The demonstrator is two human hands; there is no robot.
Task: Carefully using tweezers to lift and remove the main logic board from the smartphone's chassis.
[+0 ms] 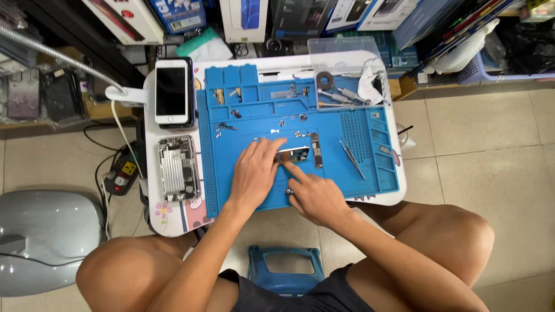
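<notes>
Both hands [283, 176] touch a small metal part [292, 154] (on a blue mat [370, 173]).

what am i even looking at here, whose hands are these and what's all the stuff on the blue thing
This is one picture from a camera worn on a person's head, looking straight down, so the arms and bare knees belong to the wearer. They sit at a small white table covered by a blue work mat with little compartments.

The left hand and the right hand meet at a small dark metal-framed part in the middle of the mat; the fingers touch it, but I cannot tell whether they grip it. Tiny screws and bits lie scattered around. Tweezers lie to the right, and screwdrivers sit in a clear tray.

Left of the mat are a white phone with a dark screen and an opened phone body.
</notes>
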